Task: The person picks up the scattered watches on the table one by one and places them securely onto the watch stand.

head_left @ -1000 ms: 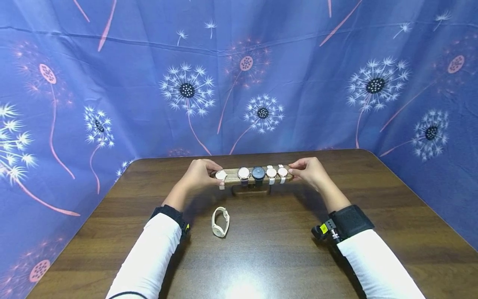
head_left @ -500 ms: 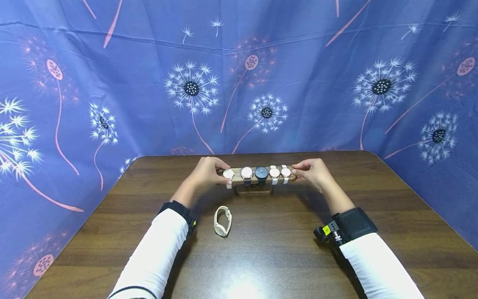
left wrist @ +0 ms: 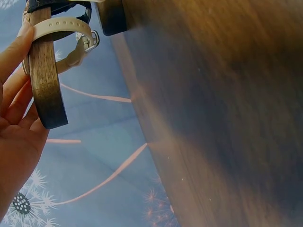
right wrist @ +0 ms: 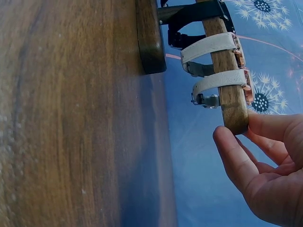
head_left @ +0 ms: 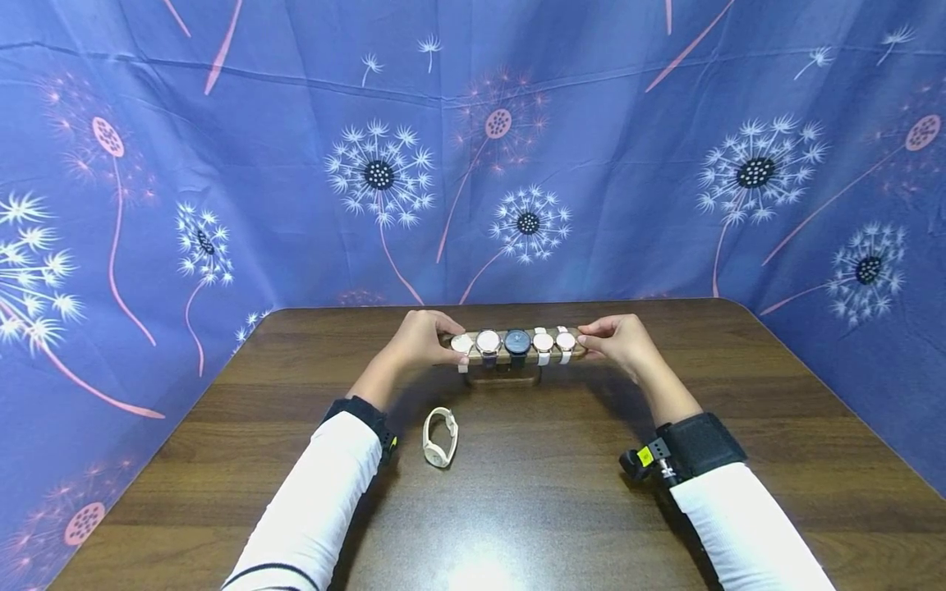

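A wooden watch stand bears a row of several watches on its crossbar. At the row's left end is a cream-strapped watch; my left hand pinches it, the thumb on its strap. That watch sits close beside a dark-strapped watch with a pale dial. A black watch comes after it, then two white-strapped watches with rose-gold cases. My right hand grips the bar's right end between thumb and fingers, just past the last watch.
Another cream watch lies on its side on the brown wooden table, nearer to me than the stand. Behind the table's far edge hangs a blue cloth with dandelion prints.
My left hand has slid the cream-strapped watch rightward along the bar, narrowing the gap to the dark-strapped one. The right hand keeps its hold on the bar. The head view shifted slightly.
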A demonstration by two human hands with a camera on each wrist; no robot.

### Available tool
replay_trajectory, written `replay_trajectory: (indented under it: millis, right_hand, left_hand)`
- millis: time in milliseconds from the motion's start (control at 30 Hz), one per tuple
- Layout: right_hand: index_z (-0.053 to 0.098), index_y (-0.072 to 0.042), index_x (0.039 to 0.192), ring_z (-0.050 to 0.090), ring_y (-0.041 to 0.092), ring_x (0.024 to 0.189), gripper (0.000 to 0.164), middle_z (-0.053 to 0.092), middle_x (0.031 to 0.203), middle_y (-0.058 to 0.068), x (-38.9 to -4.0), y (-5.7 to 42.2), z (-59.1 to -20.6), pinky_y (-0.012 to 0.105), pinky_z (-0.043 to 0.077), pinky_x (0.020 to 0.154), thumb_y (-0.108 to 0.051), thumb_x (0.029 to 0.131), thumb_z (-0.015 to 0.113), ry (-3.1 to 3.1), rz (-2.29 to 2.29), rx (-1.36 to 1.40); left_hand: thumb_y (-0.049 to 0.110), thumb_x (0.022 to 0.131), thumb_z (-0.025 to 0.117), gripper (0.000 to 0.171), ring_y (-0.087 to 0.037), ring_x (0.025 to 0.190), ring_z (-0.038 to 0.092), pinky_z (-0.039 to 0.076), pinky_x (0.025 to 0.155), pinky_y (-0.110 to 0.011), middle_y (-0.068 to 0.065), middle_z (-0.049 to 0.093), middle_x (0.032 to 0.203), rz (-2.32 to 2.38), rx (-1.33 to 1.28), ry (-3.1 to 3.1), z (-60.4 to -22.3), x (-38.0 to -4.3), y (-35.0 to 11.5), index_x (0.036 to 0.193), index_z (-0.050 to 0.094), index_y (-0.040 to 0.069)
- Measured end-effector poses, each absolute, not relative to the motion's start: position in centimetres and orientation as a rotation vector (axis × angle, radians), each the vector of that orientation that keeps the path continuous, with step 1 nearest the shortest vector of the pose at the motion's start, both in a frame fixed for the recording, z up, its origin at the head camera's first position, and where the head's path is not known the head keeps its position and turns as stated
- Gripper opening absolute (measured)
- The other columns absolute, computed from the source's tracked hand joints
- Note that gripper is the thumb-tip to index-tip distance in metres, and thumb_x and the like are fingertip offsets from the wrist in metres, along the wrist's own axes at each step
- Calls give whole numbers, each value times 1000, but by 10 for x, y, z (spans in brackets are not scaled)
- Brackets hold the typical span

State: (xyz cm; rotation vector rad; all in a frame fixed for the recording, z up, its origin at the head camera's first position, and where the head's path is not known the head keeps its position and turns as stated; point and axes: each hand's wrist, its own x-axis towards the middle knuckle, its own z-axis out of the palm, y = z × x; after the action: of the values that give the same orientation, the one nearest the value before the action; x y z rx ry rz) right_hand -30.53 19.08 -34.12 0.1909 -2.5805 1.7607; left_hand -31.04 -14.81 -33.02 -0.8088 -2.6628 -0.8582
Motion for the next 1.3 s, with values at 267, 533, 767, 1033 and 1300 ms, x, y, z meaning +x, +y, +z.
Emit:
replay_trajectory:
  millis: [267,533,767,1033,1300]
  right_hand:
    - [62,17,115,67,10,72,28,65,107,27,-303,191,-341,47,54,82,6,90,65,-2581,1753,196]
    - [61,19,114,67,9,72,29,67,102,21,-303,191,-343,46,54,82,7,88,66,-2548,1800,204]
    - [61,18,114,67,9,73,28,66,103,23,-303,192,-340,44,55,81,4,90,64,-2591,1737,234]
    - [64,6,119,65,32,96,32,67,111,23,-288,191,-322,42,52,81,-13,94,63,-2706,1218,310]
    - [69,3,107,67,30,87,22,71,100,18,-262,160,-308,39,51,74,-9,90,64,-2583,1103,406]
  left_hand:
    - [25,67,91,40,-18,98,66,53,84,-31,-4,74,100,-818,-809,-2665,-330,-310,-146,99,78,7]
    - [23,69,90,43,-20,102,65,52,86,-32,-5,72,106,-839,-810,-2671,-334,-305,-148,105,76,5]
    - [22,75,86,41,-16,94,63,52,83,-33,-5,71,107,-907,-835,-2736,-328,-302,-153,111,73,6]
    - [16,79,82,41,-26,110,63,48,97,-41,-11,70,112,-923,-827,-2712,-313,-289,-171,115,70,1]
    - [12,84,77,26,-21,88,68,55,81,-39,-8,73,95,-1024,-871,-2701,-312,-262,-182,106,72,-1]
